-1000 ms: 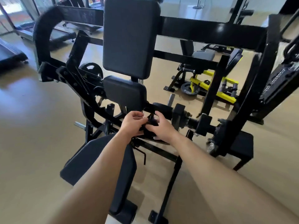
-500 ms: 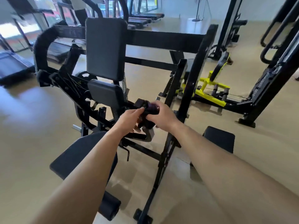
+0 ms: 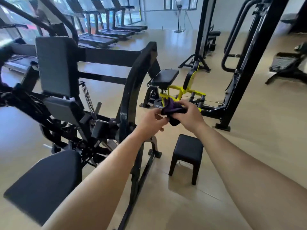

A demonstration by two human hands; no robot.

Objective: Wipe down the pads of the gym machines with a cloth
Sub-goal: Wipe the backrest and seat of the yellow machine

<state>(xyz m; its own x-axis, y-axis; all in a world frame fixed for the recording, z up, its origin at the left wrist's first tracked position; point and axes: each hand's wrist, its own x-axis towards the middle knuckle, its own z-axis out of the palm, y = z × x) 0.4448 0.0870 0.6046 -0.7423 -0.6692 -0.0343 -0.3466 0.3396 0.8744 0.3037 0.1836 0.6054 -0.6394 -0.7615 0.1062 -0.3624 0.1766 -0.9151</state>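
A dark purple cloth [image 3: 172, 110] is bunched between my left hand [image 3: 152, 121] and my right hand [image 3: 189, 116], both gripping it in mid-air in front of me. The black machine stands to my left, with its tall back pad [image 3: 55, 67], a smaller pad [image 3: 64, 108] below that, and its seat pad [image 3: 44, 185] at the lower left. Both hands are to the right of the machine's curved black frame [image 3: 131, 97], clear of all pads.
A small black stool [image 3: 188, 151] stands on the floor just below my hands. A yellow-framed bench machine [image 3: 174, 90] sits beyond them. Tall black rack posts [image 3: 245, 60] rise at the right. A row of treadmills [image 3: 106, 35] lines the windows at the back left.
My view and both hands have swung to the right, away from the small pad and the machine's middle. The cloth has come off the machine and is now held up between my hands.
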